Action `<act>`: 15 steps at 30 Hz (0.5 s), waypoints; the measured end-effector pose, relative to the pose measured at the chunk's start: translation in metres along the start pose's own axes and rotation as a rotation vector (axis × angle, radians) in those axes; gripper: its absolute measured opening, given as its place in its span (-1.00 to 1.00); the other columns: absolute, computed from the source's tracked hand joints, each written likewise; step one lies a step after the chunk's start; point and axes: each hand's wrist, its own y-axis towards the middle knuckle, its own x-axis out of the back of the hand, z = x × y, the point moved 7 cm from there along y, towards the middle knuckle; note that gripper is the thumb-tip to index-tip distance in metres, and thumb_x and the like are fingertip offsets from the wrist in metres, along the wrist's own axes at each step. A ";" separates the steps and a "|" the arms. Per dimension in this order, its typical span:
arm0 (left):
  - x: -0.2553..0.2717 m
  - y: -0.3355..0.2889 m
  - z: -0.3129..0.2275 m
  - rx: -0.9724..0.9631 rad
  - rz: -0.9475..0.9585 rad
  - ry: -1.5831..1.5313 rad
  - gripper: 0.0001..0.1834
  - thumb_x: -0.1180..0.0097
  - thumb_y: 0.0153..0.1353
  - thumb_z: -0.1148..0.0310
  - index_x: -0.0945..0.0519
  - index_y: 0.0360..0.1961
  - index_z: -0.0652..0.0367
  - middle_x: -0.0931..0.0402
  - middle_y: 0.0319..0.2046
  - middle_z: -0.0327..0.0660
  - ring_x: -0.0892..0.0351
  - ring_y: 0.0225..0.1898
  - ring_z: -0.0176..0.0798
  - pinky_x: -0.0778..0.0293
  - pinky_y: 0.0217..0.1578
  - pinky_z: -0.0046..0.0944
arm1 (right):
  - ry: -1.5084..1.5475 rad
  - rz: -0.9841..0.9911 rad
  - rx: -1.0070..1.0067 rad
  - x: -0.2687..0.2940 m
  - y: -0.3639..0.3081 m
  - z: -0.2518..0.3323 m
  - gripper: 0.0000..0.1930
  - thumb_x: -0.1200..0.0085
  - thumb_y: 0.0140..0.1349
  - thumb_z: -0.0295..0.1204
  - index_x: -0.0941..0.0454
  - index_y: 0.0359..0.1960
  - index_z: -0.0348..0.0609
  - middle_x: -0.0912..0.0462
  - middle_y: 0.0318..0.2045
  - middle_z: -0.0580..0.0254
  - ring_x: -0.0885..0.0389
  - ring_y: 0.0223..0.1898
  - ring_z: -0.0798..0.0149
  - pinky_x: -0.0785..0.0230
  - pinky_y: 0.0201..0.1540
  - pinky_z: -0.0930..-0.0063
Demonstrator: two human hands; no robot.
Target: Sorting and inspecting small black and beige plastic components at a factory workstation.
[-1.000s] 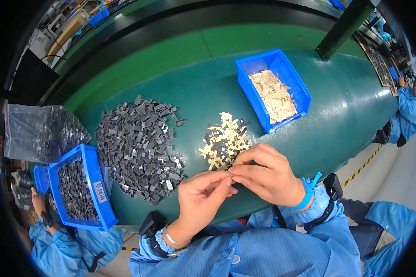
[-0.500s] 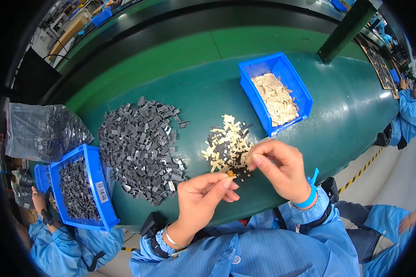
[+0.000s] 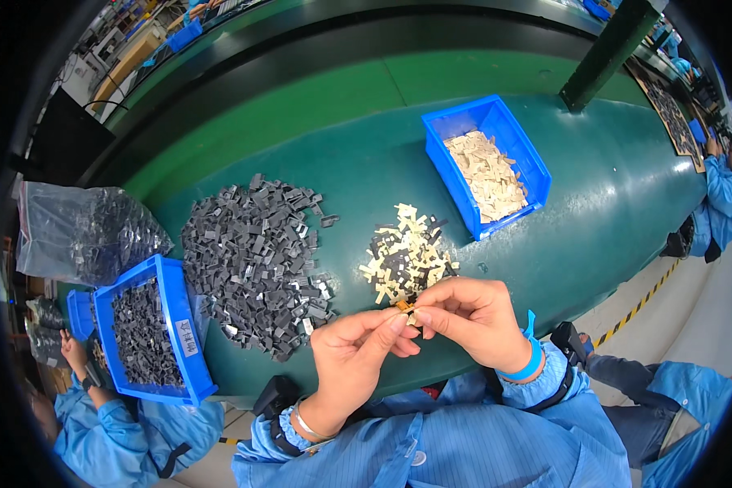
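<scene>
My left hand pinches a tiny orange-and-cream piece between thumb and forefinger. Against that same piece, thumb and finger of my right hand press together, so the two hands meet at their tips. Whether the right fingers hold a separate small part is hidden. Just beyond the hands lies a mixed heap of cream and black small parts. To its left spreads a larger pile of dark grey plastic pieces.
A blue bin with flat cream pieces stands at the back right. Left of the grey pile are a blue bin of dark parts and a clear plastic bag. A green post rises far right. Co-workers in blue sit on both sides.
My right hand has moved left and down from the mixed heap to meet my left fingertips at the small piece. The left hand stays nearly still.
</scene>
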 end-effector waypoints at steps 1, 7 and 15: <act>0.000 0.000 0.000 -0.002 -0.001 0.011 -0.82 -0.07 0.18 0.46 -0.59 -0.33 0.43 -0.58 -0.51 -0.05 -0.58 -0.57 -0.29 -0.55 -0.53 -0.35 | 0.013 0.002 -0.008 0.000 0.000 0.000 -0.90 -0.07 0.17 -0.56 -0.53 -0.32 -0.36 -0.58 -0.46 0.27 -0.51 -0.45 0.53 -0.36 -0.41 0.69; 0.002 -0.002 -0.003 -0.047 0.013 -0.027 -0.87 -0.12 0.12 0.53 -0.59 -0.37 0.42 -0.57 -0.38 -0.03 -0.59 -0.43 -0.27 -0.56 -0.35 -0.36 | -0.010 0.051 0.010 -0.006 -0.001 0.006 -0.92 -0.05 0.16 -0.58 -0.50 -0.33 -0.35 -0.59 -0.45 0.27 -0.54 -0.40 0.52 -0.39 -0.36 0.67; 0.011 -0.002 0.000 -0.004 -0.023 -0.114 -0.90 -0.15 0.08 0.58 -0.61 -0.34 0.37 -0.48 -0.25 -0.10 -0.50 -0.30 -0.34 -0.47 -0.25 -0.39 | -0.096 0.065 -0.001 -0.008 0.000 0.003 -0.92 -0.06 0.16 -0.55 -0.53 -0.35 -0.31 -0.58 -0.48 0.28 -0.48 -0.50 0.54 -0.33 -0.47 0.67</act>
